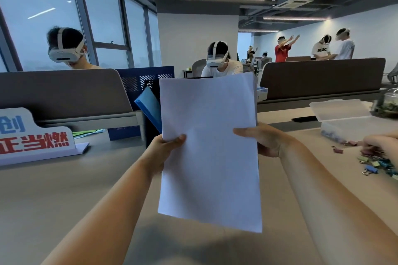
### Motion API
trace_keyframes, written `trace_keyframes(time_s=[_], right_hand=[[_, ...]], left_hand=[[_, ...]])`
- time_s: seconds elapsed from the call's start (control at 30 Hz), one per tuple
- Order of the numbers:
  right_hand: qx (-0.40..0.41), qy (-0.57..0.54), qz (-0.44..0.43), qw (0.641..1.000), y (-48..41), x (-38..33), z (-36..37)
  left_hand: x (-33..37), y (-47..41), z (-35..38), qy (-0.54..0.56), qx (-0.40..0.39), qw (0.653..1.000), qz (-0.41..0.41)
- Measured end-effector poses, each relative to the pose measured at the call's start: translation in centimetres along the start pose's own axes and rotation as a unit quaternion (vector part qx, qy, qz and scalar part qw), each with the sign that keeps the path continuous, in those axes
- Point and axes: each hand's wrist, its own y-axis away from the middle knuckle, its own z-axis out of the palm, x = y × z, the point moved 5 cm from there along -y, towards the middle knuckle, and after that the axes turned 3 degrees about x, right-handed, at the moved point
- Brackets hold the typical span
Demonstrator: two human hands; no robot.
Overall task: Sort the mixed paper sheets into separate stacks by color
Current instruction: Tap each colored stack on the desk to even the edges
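Holding upright above the desk point(64, 200), clamped between both sets of fingers: paper sheets point(209, 168), a thin sheaf. Judged light, limp, leaves apt to slide or crease; best taken at the side edges, thumb in front, fingers behind. Front leaf white, faintly creased; other colours hidden. Left hand point(168, 150) pinches the left edge at mid-height, right hand point(265, 144) the right edge

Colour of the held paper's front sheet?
The sheet is plain white, no print visible; head view.
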Motion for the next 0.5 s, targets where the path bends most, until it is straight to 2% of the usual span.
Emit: trace_keyframes(time_s=[0.1, 0.17, 0.27, 0.33, 0.4, 0.5], right_hand=[[0.055, 0.105, 0.004, 0.993, 0.2, -2.1, -1.1], [0.118, 0.183, -0.006, 0.976, 0.2, -3.8, -1.9], [0.214, 0.310, -0.015, 0.926, 0.2, -6.2, -3.1], [0.236, 0.376, -0.022, 0.896, 0.4, -7.3, -3.7], [0.240, 0.402, -0.025, 0.883, 0.2, -7.9, -4.4], [0.254, 0.427, -0.046, 0.866, -0.2, -8.4, -5.1]], left_hand=[[-0.4, -1.6, 1.9, -0.026, -0.020, 0.998, -0.062], [-0.7, -3.1, 3.8, -0.033, 0.009, 0.997, -0.063], [-0.7, -5.2, 6.7, -0.056, 0.077, 0.995, -0.020], [-0.7, -6.2, 8.6, -0.102, 0.124, 0.987, 0.017], [-0.7, -6.9, 10.5, -0.135, 0.130, 0.981, 0.058], [-1.1, -7.2, 13.0, -0.289, 0.108, 0.945, 0.109]])
